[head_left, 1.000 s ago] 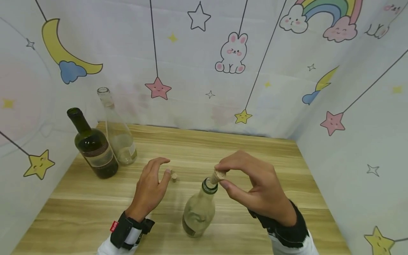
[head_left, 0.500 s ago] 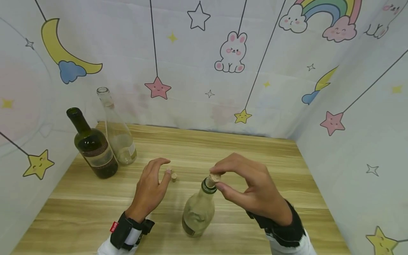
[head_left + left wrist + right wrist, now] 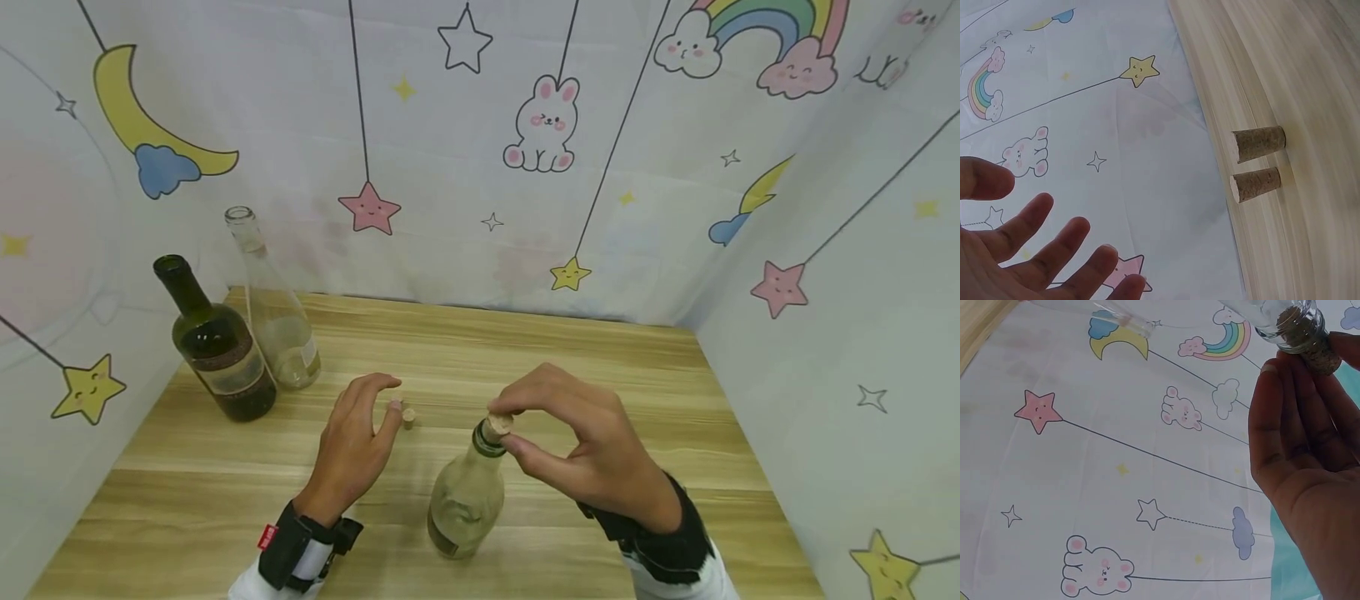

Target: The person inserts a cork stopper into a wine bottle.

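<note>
We have the tapered cork (image 3: 498, 425) partway into the near glass bottle's (image 3: 467, 504) mouth, roughly along its neck. Our right hand (image 3: 592, 454), nearer, pinches it from the right; our left hand (image 3: 349, 454), left, holds nothing, fingers loosely spread.

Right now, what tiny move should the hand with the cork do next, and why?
I'd guess the right hand should press the cork gently down: one end already sits inside the neck of the bottle, while the other sticks out, pinched by that hand.
</note>
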`<state>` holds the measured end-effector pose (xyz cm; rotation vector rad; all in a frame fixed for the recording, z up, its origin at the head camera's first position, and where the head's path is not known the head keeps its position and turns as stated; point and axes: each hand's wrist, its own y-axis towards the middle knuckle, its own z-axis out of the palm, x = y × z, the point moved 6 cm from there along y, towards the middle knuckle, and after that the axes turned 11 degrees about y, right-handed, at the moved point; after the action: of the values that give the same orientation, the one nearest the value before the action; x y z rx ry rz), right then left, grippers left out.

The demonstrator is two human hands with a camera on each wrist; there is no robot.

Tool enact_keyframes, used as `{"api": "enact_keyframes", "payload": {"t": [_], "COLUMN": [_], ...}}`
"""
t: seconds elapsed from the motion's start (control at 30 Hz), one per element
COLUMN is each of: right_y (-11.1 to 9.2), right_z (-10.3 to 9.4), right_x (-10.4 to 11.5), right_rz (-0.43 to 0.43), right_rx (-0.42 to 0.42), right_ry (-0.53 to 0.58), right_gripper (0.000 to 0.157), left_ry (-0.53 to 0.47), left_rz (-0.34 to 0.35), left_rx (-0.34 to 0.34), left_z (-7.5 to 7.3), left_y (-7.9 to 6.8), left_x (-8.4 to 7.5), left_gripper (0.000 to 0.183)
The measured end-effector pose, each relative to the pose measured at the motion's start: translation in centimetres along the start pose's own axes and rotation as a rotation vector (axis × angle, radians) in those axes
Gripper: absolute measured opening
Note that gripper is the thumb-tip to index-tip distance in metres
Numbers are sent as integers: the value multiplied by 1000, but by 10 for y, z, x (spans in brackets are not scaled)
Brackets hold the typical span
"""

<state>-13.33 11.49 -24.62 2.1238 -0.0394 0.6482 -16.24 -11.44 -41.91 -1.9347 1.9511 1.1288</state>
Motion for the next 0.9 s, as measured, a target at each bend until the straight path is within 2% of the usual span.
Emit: {"api": "enact_keyframes", "payload": {"t": [0.23, 0.43, 0.5, 0.57, 0.67, 0.73, 0.83, 0.9], "right_y": [-3, -6, -8, -10, -15, -18, -21, -21], "right_z": [1, 0, 0, 0, 4, 10, 24, 33], "right_x": [-2, -6, -8, -13, -22, -30, -39, -44], "right_rz": [16, 35, 72, 125, 230, 311, 426, 467], "right_rx": [-1, 8, 20, 34, 47, 50, 46, 34], "right_ry": [-4, 1, 47, 128, 302, 410, 602, 704], "right_gripper": [23, 26, 31, 39, 49, 50, 54, 59], "left_ry": [-5, -49, -82, -144, -287, -393, -475, -505], "left_rz": [10, 36, 95, 185, 345, 433, 519, 550], "left_rx": [9, 51, 85, 131, 209, 264, 332, 375], "left_z": [3, 7, 10, 13, 19, 23, 29, 33], "left_y": [0, -1, -3, -5, -11, -15, -21, -25], "left_x": [-3, -11, -18, -28, -45, -54, -64, -69], "left_gripper": [29, 31, 32, 33, 36, 39, 43, 55]}}
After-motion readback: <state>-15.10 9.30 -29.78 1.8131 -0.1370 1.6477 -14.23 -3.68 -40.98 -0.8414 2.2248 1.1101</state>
